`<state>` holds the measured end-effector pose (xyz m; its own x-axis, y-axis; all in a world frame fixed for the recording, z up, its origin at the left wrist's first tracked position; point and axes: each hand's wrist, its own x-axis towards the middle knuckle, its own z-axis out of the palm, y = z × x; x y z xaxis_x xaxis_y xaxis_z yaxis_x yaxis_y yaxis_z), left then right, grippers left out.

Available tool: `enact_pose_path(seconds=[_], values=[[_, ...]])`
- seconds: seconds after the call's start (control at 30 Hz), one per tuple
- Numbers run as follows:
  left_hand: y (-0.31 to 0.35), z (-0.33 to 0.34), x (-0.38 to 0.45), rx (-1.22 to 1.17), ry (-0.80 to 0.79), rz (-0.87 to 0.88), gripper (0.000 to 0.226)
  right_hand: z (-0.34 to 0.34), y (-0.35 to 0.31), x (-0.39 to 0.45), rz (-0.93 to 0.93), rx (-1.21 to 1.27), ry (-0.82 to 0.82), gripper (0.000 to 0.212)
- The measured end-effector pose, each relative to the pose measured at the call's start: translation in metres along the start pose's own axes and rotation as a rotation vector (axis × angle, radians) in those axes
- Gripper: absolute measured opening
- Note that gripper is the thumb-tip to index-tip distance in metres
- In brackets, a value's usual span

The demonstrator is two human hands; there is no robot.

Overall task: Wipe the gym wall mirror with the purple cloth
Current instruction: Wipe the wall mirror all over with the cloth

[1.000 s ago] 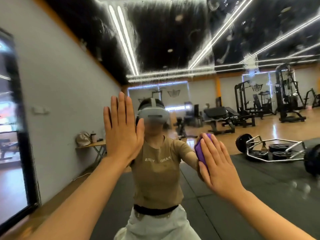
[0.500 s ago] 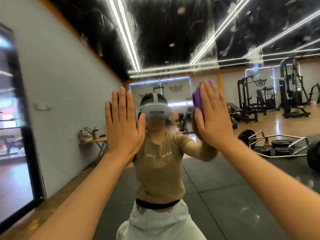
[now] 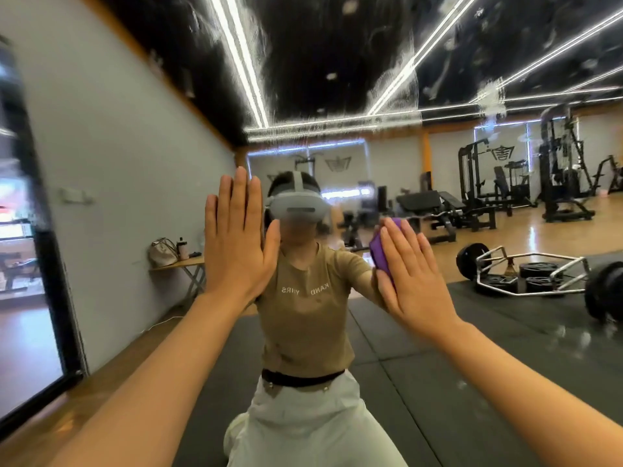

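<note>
Wiping the mirror (image 3: 438, 79): we should keep the right hand (image 3: 413, 276) flat, pressure even, strokes overlapping, and work up toward the smears above the cloth. The purple cloth (image 3: 382, 256) sits pinned between the right palm and the glass, only its left edge showing. Right grip: fingers straight, pressing. Left hand (image 3: 237, 239), left of the cloth, is flat on the glass, holding nothing.

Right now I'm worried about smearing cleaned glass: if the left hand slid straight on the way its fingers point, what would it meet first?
The left hand lies flat on the mirror, fingers pointing up. Going straight up it would likely meet only glass, first reaching the streaky residue higher up, though that gap is hard to judge.
</note>
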<state>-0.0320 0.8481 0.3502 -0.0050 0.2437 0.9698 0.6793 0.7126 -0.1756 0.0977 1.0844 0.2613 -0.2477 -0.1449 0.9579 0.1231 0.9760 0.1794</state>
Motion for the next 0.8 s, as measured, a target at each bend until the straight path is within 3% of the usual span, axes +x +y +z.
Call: enact_pose_path(seconds=[0.23,0.37,0.6,0.8], values=[[-0.001,-0.003,-0.012,-0.008,-0.028,0.005,0.068,-0.019,0.009,0.143,0.147,0.086,0.123,0.062],[0.003,0.001,-0.017,0.002,-0.007,-0.021,0.066,-0.003,-0.011,0.090,0.156,0.113,0.136,0.061],[0.002,0.003,-0.017,-0.009,-0.011,-0.021,0.065,0.022,-0.029,-0.072,-0.065,-0.007,-0.013,0.060],[0.000,-0.001,-0.017,-0.021,-0.066,-0.019,0.067,0.016,-0.025,-0.028,-0.099,-0.001,0.012,0.057]])
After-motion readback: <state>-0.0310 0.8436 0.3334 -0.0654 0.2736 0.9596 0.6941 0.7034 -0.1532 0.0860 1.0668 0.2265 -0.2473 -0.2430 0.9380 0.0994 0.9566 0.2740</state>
